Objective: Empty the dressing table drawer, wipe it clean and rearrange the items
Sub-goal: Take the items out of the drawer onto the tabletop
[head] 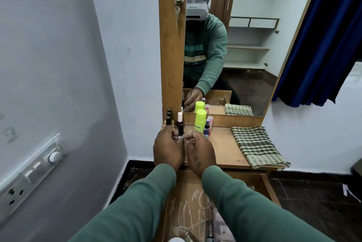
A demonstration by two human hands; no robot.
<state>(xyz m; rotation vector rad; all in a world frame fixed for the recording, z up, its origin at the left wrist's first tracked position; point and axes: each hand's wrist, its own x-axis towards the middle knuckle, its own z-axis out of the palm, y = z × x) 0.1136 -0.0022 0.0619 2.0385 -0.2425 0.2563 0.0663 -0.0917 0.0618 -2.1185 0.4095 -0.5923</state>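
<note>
Both hands are over the left part of the wooden dressing table top (pixel 225 149). My left hand (pixel 168 149) is closed around a dark nail-polish bottle with a white cap (pixel 180 124), upright on the top. My right hand (pixel 201 151) curls close beside it, fingertips at the bottle's base; what it holds is hidden. Small dark bottles (pixel 168 117) stand at the back left. A neon-yellow capped bottle (pixel 200 120) and a small blue spray bottle (pixel 207 127) stand behind my right hand. The open drawer (pixel 188 202) lies below my arms, its bottom scribbled with white marks.
A folded green checked cloth (pixel 256 145) lies on the right side of the top, overhanging its front edge. The mirror (pixel 235 46) rises behind. A wall with a switch panel (pixel 33 171) is at the left. Dark blue curtain (pixel 323 36) hangs at the right.
</note>
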